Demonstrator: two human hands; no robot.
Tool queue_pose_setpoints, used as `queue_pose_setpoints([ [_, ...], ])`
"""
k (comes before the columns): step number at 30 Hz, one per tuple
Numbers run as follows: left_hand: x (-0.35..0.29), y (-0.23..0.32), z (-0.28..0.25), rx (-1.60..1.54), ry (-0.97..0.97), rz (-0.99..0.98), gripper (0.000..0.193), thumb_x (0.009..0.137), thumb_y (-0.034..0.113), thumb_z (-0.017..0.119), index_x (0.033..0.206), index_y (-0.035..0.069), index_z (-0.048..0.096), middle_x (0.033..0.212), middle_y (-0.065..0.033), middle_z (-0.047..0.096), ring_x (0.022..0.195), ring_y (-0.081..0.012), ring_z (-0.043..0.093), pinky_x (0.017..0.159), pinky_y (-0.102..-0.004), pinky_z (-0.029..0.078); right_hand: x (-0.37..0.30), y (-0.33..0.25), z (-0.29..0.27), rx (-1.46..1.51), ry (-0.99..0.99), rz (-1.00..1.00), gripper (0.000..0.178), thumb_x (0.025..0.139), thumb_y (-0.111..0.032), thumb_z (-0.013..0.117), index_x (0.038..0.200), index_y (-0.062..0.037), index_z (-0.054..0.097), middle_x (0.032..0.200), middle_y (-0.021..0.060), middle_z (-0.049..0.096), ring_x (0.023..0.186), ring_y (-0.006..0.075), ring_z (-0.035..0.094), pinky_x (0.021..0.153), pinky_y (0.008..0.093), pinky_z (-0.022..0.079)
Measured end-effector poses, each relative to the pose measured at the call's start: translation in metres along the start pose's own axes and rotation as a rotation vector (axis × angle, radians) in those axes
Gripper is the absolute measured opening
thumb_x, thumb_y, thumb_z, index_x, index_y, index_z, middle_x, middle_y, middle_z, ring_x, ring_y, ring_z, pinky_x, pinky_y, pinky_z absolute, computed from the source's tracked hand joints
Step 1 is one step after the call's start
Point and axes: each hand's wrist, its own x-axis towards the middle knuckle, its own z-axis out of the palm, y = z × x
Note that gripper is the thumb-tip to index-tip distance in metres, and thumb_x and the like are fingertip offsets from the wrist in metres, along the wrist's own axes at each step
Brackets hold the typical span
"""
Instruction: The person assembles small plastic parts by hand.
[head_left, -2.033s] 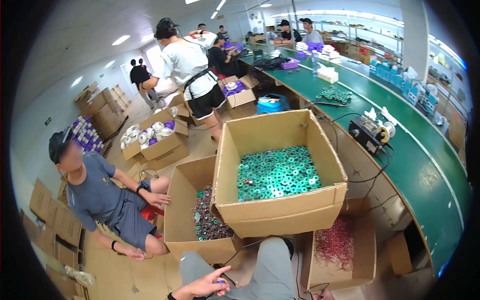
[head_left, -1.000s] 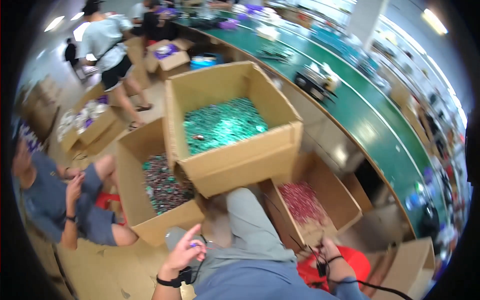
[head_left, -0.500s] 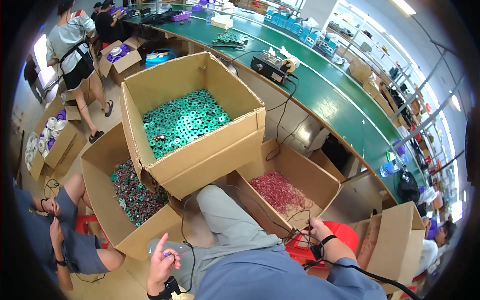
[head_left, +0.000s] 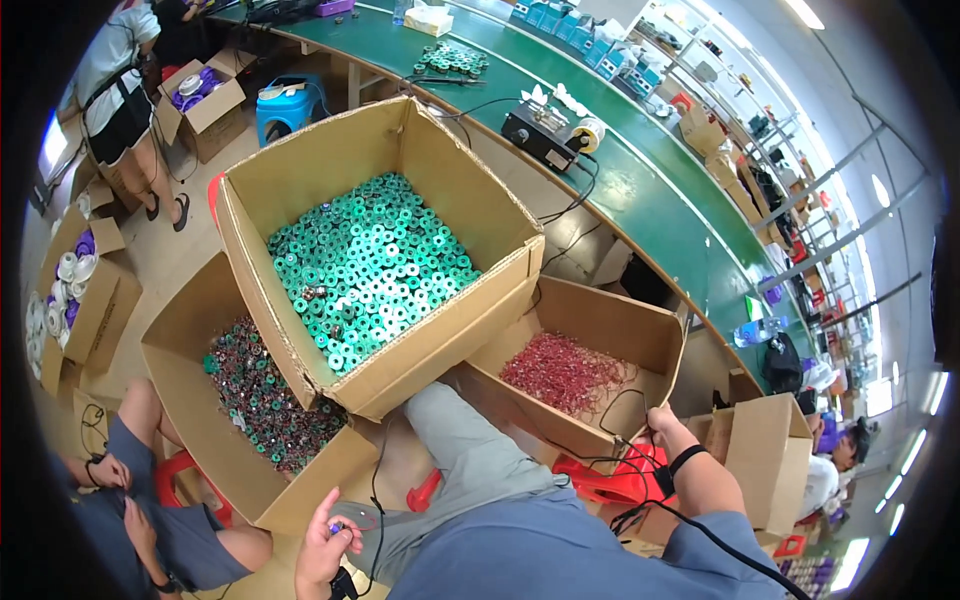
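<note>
My left hand is at the lower left beside my knee. Its index finger points up, while the other fingers curl round a small purple piece with a thin red wire. At the near right corner of a low cardboard box, my right hand is closed on the rim, its fingertips partly hidden. Loose black cables hang around that hand. Thin red wire pieces lie in this box. In front of me a large carton holds many green ring-shaped parts.
Left of the carton, another box holds dark mixed parts. A seated person works close on my left. A red stool is beside me. The long green bench carries a small black machine. A tall cardboard box stands right.
My right hand has moved forward and right, from among the cables to the low box's corner. My left hand keeps the purple piece. The whole view has shifted somewhat.
</note>
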Motion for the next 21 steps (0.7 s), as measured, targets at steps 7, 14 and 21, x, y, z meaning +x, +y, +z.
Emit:
queue_pose_setpoints([
  [7,-0.091,0.055,-0.009,-0.052,0.019,-0.053,0.077,0.092,-0.01,0.051,0.16,0.006,0.02,0.094,-0.011,0.065,0.075,-0.0181,0.066,0.067,-0.0313,0.058,-0.074,0.005,-0.046,-0.006,0.054,0.052,0.046,0.095,-0.004,0.039,0.139,-0.0191,0.036,0.1,0.0187,0.063,0.065,0.0374,0.069,0.046,0.0571,0.061],
  [14,-0.214,0.123,0.019,0.017,0.097,-0.053,0.069,0.096,0.004,0.056,0.159,0.011,0.031,0.09,-0.0011,0.061,0.072,-0.0102,0.06,0.064,-0.0214,0.051,-0.146,0.027,-0.1,0.09,0.057,0.125,0.03,0.091,0.002,0.047,0.121,0.0069,0.051,0.101,0.0207,0.056,0.076,0.0383,0.064,0.049,0.0612,0.062],
  [21,-0.294,0.119,-0.015,-0.014,0.092,-0.065,0.072,0.097,-0.002,0.056,0.16,0.005,0.022,0.096,-0.0105,0.066,0.078,-0.0175,0.066,0.07,-0.0301,0.057,-0.292,0.062,-0.128,0.445,-0.118,-0.134,0.022,0.088,-0.021,0.054,0.11,-0.0208,0.052,0.084,0.0023,0.055,0.066,0.0197,0.058,0.038,0.0349,0.048],
])
